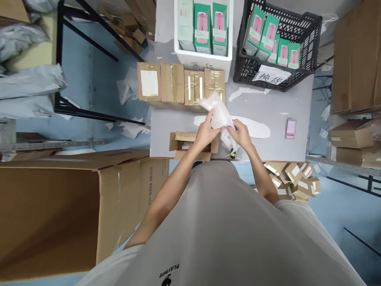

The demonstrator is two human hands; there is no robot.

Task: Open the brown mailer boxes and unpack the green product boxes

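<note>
A crumpled piece of translucent white wrapping [219,109] is between my hands above the table. My left hand [206,130] pinches it from the left, and my right hand [240,134] grips its right side with bent fingers. Whether anything is inside the wrapping is hidden. Just below my left hand stands an open cardboard box [193,155] with its flaps spread; its contents are mostly hidden by my forearm. Under the wrapping, by the table's front edge, lies a small black and yellow object [233,155]. A long white strip [256,128] lies flat behind my right hand.
Several taped cardboard boxes [172,84] stand in a row beyond my hands. Behind them are a white bin [202,61] and a black crate [276,70], both holding green-and-pink boxes. A pink card [290,128] lies right. A large open carton [127,198] stands at left; small boxes [294,178] lie piled right.
</note>
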